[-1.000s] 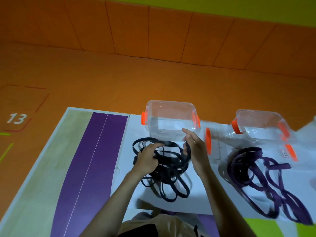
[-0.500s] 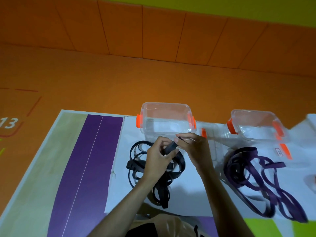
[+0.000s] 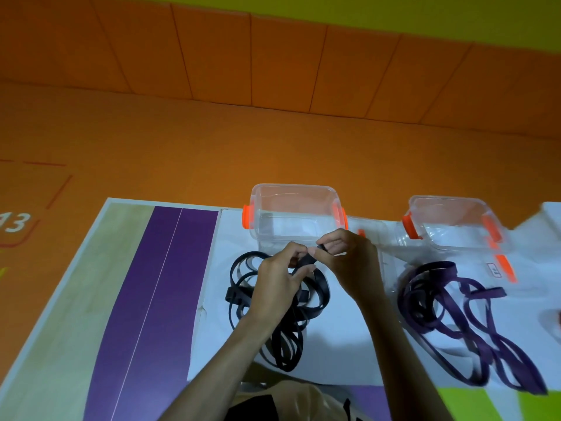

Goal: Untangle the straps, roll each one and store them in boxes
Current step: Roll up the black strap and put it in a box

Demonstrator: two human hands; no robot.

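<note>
Well, on the head view I have both hands raised over the black straps (image 3: 288,344), which lie in a loose tangle on the white sheet (image 3: 334,354), just in front of the left box (image 3: 294,214). The left hand (image 3: 279,284) pinches one band of the tangle between thumb and curled fingers. The right hand (image 3: 349,262) pinches the same band a little further along, thumb against forefinger, with its other fingers loosely bent. Between the two pinches the band runs short and is lifted clear of the heap. I judge that is the purpose: one band has to be singled out and held up so the rest can drop away before any rolling starts. Whether I hold a free end or a fold I cannot tell, because the fingers hide it.

Both boxes stand open with no strap inside. The right box (image 3: 455,223) has the purple straps (image 3: 449,302) heaped before it, well apart from the black ones. A clear lid (image 3: 368,235) lies flat between the boxes. Under the sheet is a mat (image 3: 158,284) on the orange floor (image 3: 182,147).

In my way are the crossing loops under the left wrist, which hides the heap's middle. A hard pull may tighten them, and the left box sits close behind the hands.
</note>
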